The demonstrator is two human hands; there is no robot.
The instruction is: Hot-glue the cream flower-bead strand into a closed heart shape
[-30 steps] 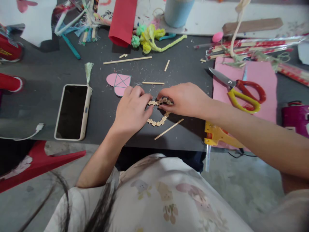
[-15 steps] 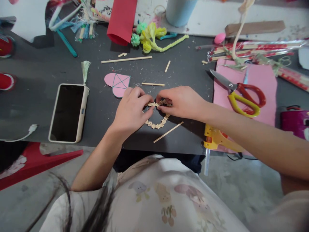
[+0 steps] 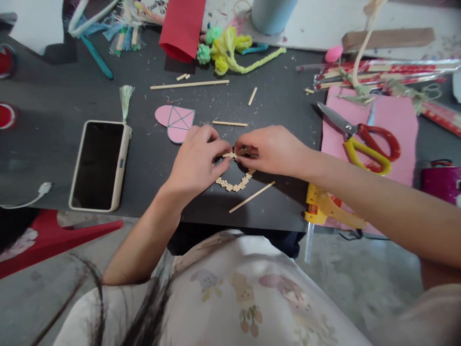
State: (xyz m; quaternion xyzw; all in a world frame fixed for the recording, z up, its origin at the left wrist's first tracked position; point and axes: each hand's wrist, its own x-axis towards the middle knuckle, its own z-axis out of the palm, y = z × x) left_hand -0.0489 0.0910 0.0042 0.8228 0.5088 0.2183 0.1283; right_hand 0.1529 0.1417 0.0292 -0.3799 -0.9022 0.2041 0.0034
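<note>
Both hands pinch the top of a loop of small pale wooden pieces point(image 3: 235, 186) that look clustered like tiny flowers. My left hand point(image 3: 200, 156) grips its left side between thumb and fingers. Close beside it, my right hand point(image 3: 272, 151) is closed on the right side, the fingertips of the two hands almost meeting. Fingers cover parts of the loop, so its full outline is hidden. A thin wooden stick point(image 3: 252, 197) lies just below the loop, and a shorter stick point(image 3: 230, 124) lies above the hands. Left of that is a pink heart-shaped cutout point(image 3: 176, 122) with dark lines.
A phone point(image 3: 99, 166) lies at left. On the right, scissors point(image 3: 360, 134) rest on pink sheet material point(image 3: 399, 115), with a yellow glue gun point(image 3: 324, 209) at the table's front edge. Behind stand a red paper roll point(image 3: 182, 33), yellow yarn point(image 3: 230, 48) and a grey-blue cup point(image 3: 272, 17).
The view has shifted slightly. Both hands keep their pinch on the loop at nearly the same place, and nothing else has visibly moved.
</note>
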